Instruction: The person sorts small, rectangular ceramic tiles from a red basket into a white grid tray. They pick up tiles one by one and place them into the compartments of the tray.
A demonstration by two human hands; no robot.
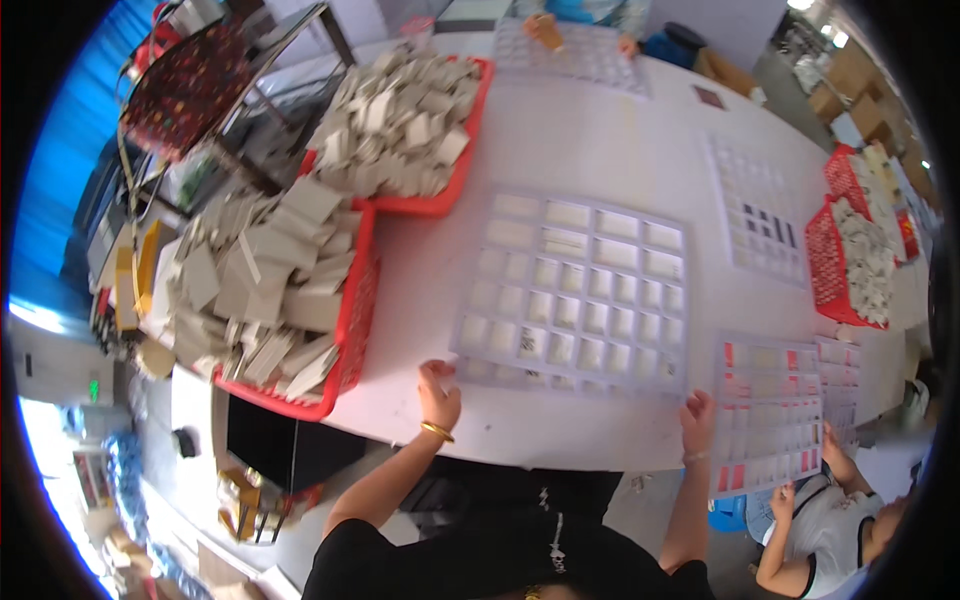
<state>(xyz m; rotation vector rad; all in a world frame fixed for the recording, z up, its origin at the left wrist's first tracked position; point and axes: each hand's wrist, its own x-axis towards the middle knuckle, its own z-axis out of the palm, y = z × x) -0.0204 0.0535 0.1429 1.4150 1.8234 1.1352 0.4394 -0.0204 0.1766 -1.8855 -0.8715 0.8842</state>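
Head view, containers: A red basket (352,330) at the left stood heaped with pale folded card boxes (262,283). A second red basket (447,196) behind it held a similar heap (400,125).
Grid tray: A clear compartment tray (575,290) lay flat on the white table (590,130) in front of the person, most cells holding pale pieces, a few near the front edge dark.
Left hand: The left hand (437,390), a gold bangle (436,431) on its wrist, rested at the tray's near left corner, fingers curled on the edge; whether it pinched the rim could not be told.
Right hand: The right hand (698,412) touched the near right corner, fingers spread, not closed around anything.
Other trays: A smaller tray with red-marked cells (768,410) lay just to the right; another tray (758,212) lay farther back.
Far right: More red baskets (828,262) held pale pieces.
Room: A seated person (835,520) was at the lower right; cardboard cartons (855,95) stood beyond the table.
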